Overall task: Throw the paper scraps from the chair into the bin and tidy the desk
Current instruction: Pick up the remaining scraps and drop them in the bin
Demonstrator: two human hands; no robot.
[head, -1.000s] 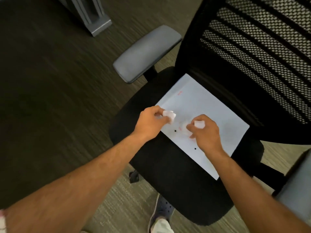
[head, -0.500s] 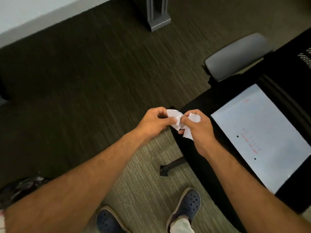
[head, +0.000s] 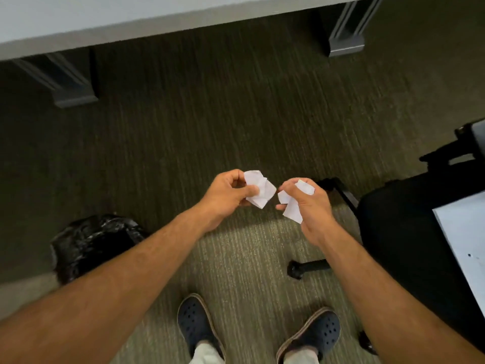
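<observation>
Both hands, left (head: 227, 193) and right (head: 307, 203), pinch crumpled paper scraps (head: 258, 189).

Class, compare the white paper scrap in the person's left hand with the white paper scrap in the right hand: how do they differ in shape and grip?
The white paper scrap in the left hand is one crumpled wad, pinched at the fingertips of the left hand. The white paper scrap in the right hand pokes out above and below the closed fingers of the right hand, looking flatter and more strip-like. Both are white, creased and held above the carpet.

Open carpet (head: 236, 122) is seen ahead of both hands; bin (head: 89, 243) lower-left of left hand (head: 228, 195), chair seat (head: 393, 232) just right of right hand (head: 309, 206).
</observation>
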